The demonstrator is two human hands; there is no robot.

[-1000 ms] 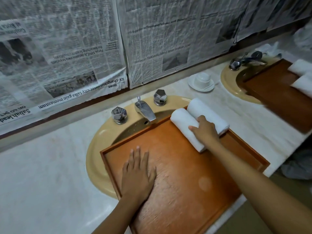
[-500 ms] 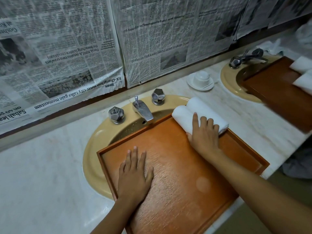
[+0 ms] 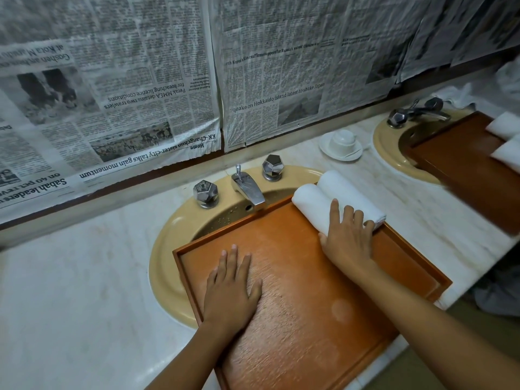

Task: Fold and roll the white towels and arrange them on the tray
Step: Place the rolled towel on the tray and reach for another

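Observation:
An orange wooden tray [image 3: 295,249] lies across a tan sink [image 3: 166,249]. Two rolled white towels lie side by side at the tray's far right corner: the nearer roll [image 3: 311,205] and the farther roll [image 3: 342,187]. My right hand [image 3: 347,237] lies flat with straight fingers on the near end of both rolls, pressing them. My left hand [image 3: 232,282] rests palm down, fingers spread, on the bare tray near its left rim.
A chrome tap [image 3: 249,188] with two knobs stands behind the tray. A white cup on a saucer [image 3: 341,143] sits on the marble counter [image 3: 70,277]. At right, a second tray [image 3: 464,170] holds more white towels [image 3: 506,152] over another sink. Newspaper covers the wall.
My right hand went from curled on the nearer roll to flat across both rolls, which now lie tight together. The left hand stayed put on the tray.

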